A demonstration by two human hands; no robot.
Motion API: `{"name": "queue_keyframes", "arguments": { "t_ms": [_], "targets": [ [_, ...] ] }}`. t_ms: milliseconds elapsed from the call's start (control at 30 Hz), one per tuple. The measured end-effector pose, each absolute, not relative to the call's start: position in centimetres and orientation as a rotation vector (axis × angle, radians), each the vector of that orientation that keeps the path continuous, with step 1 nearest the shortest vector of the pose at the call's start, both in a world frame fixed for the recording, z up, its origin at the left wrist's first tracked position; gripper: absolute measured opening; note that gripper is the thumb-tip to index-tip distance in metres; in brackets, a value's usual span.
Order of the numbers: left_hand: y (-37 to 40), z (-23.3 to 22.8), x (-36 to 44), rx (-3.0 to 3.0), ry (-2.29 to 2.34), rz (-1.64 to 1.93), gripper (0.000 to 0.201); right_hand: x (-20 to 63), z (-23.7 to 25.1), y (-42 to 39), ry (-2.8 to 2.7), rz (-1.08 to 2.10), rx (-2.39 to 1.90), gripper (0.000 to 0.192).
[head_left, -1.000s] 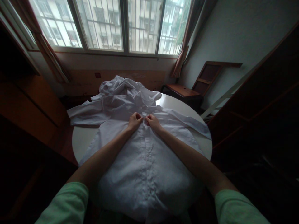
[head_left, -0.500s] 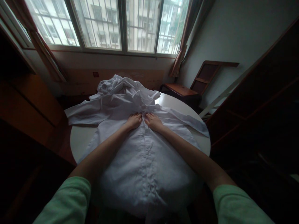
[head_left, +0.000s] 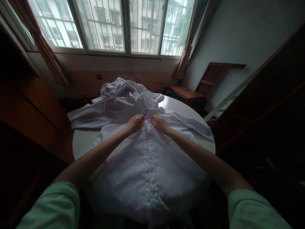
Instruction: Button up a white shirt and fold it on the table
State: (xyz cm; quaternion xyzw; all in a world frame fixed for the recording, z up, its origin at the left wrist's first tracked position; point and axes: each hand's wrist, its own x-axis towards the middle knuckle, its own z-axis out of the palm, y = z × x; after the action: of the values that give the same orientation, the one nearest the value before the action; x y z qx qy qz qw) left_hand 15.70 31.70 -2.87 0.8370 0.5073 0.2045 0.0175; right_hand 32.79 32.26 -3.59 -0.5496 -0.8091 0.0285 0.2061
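A white long-sleeved shirt (head_left: 126, 165) lies front up across a round white table (head_left: 82, 141), its lower part draping over the near edge. Its sleeves spread out to both sides, and the buttoned front strip runs down the middle toward me. My left hand (head_left: 135, 123) is closed with its fingertips pinching the cloth just left of that strip, below the collar. Opposite it, my right hand (head_left: 160, 123) pinches the cloth on the right side. A narrow gap with a bit of the front strip shows between the two hands. The fingertips are partly hidden.
More crumpled white cloth (head_left: 119, 86) is heaped at the table's far side. A wooden chair (head_left: 186, 91) stands behind it to the right, below a barred window (head_left: 102, 25). Dark furniture (head_left: 257, 105) rises at the right, and an orange-brown cabinet (head_left: 30, 101) at the left.
Both hands have gone from lying fairly flat on the shirt front to curled, pinching fingers, and they sit slightly farther apart. My elbows have spread outward.
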Motion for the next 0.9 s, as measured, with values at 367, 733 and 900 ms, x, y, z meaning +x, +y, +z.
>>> {"name": "queue_keyframes", "arguments": {
  "t_ms": [367, 733, 900],
  "targets": [
    [27.4, -2.8, 14.9, 2.452, 1.148, 0.449, 0.011, 29.7, -2.5, 24.1, -2.365, 0.202, -1.764, 0.034],
    [27.7, -4.5, 14.8, 2.441, 1.127, 0.548, 0.01, 29.6, -2.6, 24.2, -2.336, 0.176, -1.807, 0.028],
    [28.1, -5.3, 14.7, 2.347, 1.118, 0.594, 0.006, 29.9, -3.0, 24.6, -2.258, 0.163, -1.813, 0.024]
  ]
}}
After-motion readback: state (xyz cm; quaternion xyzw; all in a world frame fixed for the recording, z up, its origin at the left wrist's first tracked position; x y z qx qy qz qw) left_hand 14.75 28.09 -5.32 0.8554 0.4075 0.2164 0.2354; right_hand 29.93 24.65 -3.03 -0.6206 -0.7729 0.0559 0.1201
